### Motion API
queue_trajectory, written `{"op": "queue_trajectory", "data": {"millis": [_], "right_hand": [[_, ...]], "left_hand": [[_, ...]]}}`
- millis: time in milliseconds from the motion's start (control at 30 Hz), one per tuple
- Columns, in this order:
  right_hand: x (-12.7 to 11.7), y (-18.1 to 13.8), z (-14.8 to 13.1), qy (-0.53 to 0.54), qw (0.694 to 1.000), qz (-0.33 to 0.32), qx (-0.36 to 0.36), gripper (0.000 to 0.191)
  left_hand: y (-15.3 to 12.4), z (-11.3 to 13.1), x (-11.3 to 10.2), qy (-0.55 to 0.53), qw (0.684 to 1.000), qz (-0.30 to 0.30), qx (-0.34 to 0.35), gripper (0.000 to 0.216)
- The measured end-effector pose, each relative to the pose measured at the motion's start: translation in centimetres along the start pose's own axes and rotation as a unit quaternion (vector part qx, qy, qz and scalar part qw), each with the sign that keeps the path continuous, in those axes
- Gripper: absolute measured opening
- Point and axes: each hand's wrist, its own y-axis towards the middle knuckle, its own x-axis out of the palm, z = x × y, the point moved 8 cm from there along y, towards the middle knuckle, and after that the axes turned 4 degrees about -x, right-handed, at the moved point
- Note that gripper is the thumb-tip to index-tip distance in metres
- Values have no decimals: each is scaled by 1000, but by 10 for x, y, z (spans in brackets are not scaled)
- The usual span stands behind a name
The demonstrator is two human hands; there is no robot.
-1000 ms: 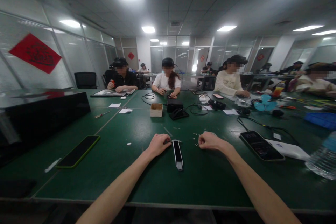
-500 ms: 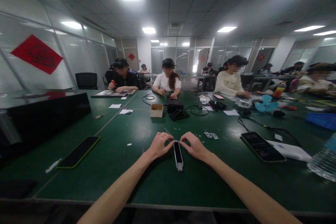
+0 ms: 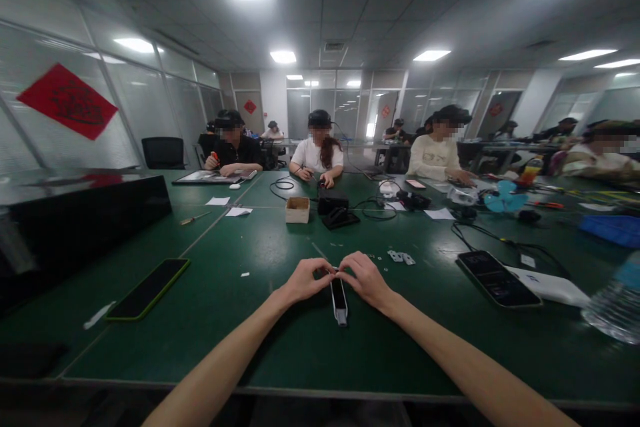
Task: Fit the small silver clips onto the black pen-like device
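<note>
A slim, long device with a white rim, a dark face and a grey near end (image 3: 339, 303) lies lengthwise on the green table in front of me. Its far end is covered by my fingers. My left hand (image 3: 309, 279) comes in from the left, thumb and forefinger pinched at that far end. From the other side my right hand (image 3: 366, 280) pinches at the same spot, its fingertips meeting those of the left. Whether a small part sits between the fingertips is hidden. Several small grey metal plates (image 3: 401, 257) lie beyond my right hand.
On the left lie a green-edged phone (image 3: 149, 288) and a screwdriver (image 3: 195, 218). A small open box (image 3: 298, 210) stands ahead. To the right are another phone (image 3: 497, 279), a white power bank (image 3: 549, 288) and a water bottle (image 3: 616, 303). Other people sit across the table.
My hands have drawn closer together over the device's far end, and their fingertips now meet. The device stays in about the same place.
</note>
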Motion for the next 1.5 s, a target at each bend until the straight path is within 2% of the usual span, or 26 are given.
{"op": "queue_trajectory", "data": {"millis": [267,467,633,833,1100,1500], "right_hand": [[-1,3,3,-25,999,-19,15,20],[-9,2,21,-40,998,-15,52,17],[-4,-4,35,-25,993,-80,79,16],[10,-7,32,0,988,-135,78,17],[12,-5,28,-5,988,-131,81,17],[15,-5,32,-3,989,-120,84,17]], "left_hand": [[1,-1,1,-18,1000,-10,6,15],[3,-16,-9,58,998,6,20,12],[3,-37,-13,133,991,0,-30,11],[4,-46,-4,129,991,-14,-42,14],[5,-52,0,126,991,-9,-43,17],[5,-47,6,103,993,-13,-55,18]]}}
